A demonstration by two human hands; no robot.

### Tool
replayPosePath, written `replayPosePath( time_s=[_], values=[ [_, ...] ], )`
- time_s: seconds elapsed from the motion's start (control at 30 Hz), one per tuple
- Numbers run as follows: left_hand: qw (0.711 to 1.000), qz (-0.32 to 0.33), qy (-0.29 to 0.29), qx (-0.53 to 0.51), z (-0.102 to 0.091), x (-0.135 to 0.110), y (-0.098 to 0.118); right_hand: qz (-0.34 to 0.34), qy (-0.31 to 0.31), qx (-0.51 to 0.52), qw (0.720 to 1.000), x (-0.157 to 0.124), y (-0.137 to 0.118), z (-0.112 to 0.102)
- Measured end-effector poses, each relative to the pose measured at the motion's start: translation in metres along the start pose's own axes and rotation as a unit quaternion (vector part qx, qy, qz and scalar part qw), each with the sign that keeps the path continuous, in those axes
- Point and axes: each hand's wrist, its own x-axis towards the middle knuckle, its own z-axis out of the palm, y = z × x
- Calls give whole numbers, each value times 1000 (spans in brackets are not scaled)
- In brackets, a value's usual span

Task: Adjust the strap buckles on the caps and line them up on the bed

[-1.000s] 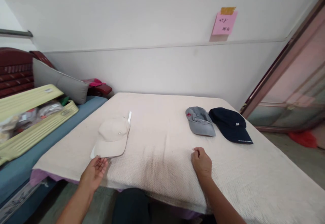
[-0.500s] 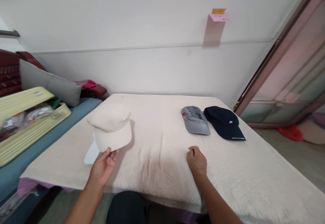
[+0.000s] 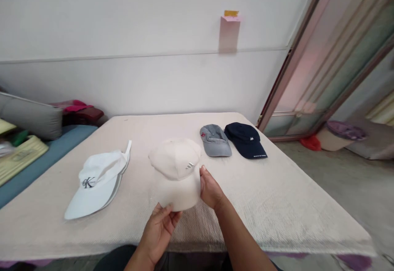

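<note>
I see a cream woven tablecloth and a white wall behind. Near the table centre is the beige cap with a small logo. My left hand grips its brim at 6 o'clock, my right hand at 3.

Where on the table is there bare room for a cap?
Free: the table right of the navy cap, and the far strip behind the white cap. Crowded: the middle, where left hand and right hand hold the beige cap near the grey cap.
</note>
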Motion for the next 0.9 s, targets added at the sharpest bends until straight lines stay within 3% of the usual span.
replayPosePath(
  time_s=[0.07, 0.17, 0.27, 0.37, 0.47, 0.57, 0.7, 0.9],
  values=[
    [996, -64, -54, 42, -3, -2, -1, -27, 4, 24, 999, -5, -6, 2],
    [982, -123, -138, 49, -6, 3, 14, -36, -1, 21, 999, -13, -14, 0],
    [981, -98, -167, -21, -7, 22, 43, -14, -44, 23, 999, -22, -16, -2],
    [982, -19, -164, -91, -7, 44, 70, 19, -85, 27, 996, -28, -10, -3],
    [981, -33, -171, -88, -8, 53, 85, 77, -112, -3, 991, -32, -3, -6],
    [985, -66, -160, -21, -12, 49, 85, 117, -132, -23, 984, -35, -4, -11],
    [990, -31, -121, 71, -16, 36, 80, 93, -118, 28, 988, -36, -12, -14],
    [962, -93, -191, 172, -14, 26, 79, 55, -54, 30, 997, -35, -23, -14]
  ],
)
